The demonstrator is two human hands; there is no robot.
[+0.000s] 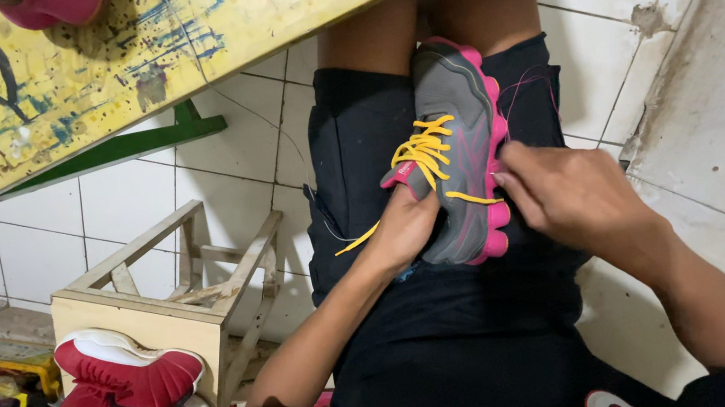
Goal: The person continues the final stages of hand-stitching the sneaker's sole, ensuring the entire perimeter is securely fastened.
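The grey sneaker is showing matt mesh cloth, a glossy pink rubbery sole and woven yellow laces. The yellow tabletop is looking painted, scuffed and stained. The floor tiles are gleaming white; the small stool is showing bare wood.

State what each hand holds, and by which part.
Left hand grips the grey-and-pink sneaker with yellow laces at its tongue side. Right hand pinches at its pink sole edge.
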